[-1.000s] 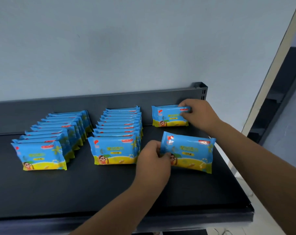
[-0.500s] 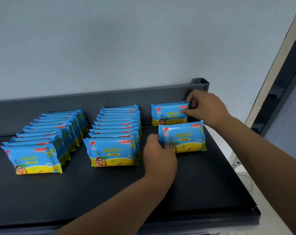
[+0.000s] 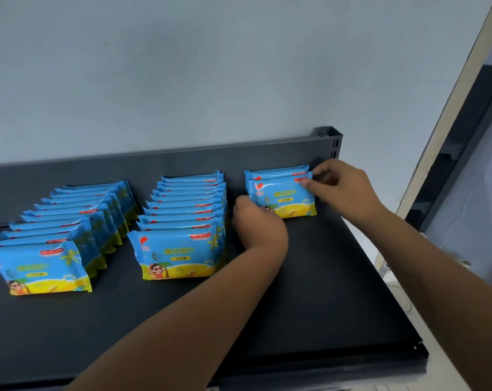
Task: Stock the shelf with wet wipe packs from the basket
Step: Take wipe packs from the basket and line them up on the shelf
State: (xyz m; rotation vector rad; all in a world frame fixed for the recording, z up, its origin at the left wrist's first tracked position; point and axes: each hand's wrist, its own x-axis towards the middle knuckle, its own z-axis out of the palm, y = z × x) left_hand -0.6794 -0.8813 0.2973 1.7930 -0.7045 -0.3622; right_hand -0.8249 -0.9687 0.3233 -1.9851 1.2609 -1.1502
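We are holding a wet wipe pack (image 3: pixel 284 199) printed blue across the top and yellow along the bottom, with a red mark in its upper left corner, a small red label near the upper right and a cartoon figure at the lower left. It is standing upright on its long edge, facing us. It is resting against a second pack (image 3: pixel 275 172) of the same print, which is standing just in front of the back panel (image 3: pixel 98 172) of the dark shelf (image 3: pixel 323 292). The pair is sitting at the shelf's right end.

A narrow gap is separating the pair from the middle row (image 3: pixel 182 249) of packs, and the left row (image 3: pixel 41 266) is standing well apart beyond that. A broad stretch of shelf surface is lying between the pair and the front edge. The shelf's right edge is running near the pair's right end. A pale wall (image 3: pixel 182 80) is rising behind the back panel.

Our left hand (image 3: pixel 257 222) is gripping the front pack's lower left corner, its back turned toward us and its fingers curled. Our right hand (image 3: pixel 344 187) is reaching in from the right and pinching the same pack's upper right corner.
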